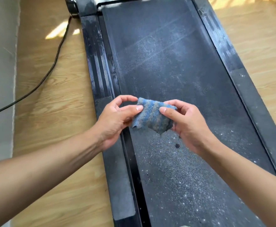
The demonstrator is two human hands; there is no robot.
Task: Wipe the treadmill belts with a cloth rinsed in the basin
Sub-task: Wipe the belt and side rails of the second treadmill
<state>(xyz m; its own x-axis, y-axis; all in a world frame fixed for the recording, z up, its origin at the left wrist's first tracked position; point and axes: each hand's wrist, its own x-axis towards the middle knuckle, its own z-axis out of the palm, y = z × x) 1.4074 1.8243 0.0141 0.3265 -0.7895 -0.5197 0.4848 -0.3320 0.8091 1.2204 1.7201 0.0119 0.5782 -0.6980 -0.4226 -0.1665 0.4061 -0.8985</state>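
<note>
Fingers [129, 97] of both hands are curled and pinch the blue striped cloth [152, 117]: left hand [116, 118] on its left edge, right hand [188, 123] on its right. I see it held above the dusty treadmill belt [166, 63], nearer the left side rail [97, 63]. Black cable [52, 68] on the wood floor [60, 112], far left.

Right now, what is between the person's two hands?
A blue striped cloth, seen in the head view. The left hand pinches its left edge and the right hand its right edge, holding it over the dusty treadmill belt.
</note>
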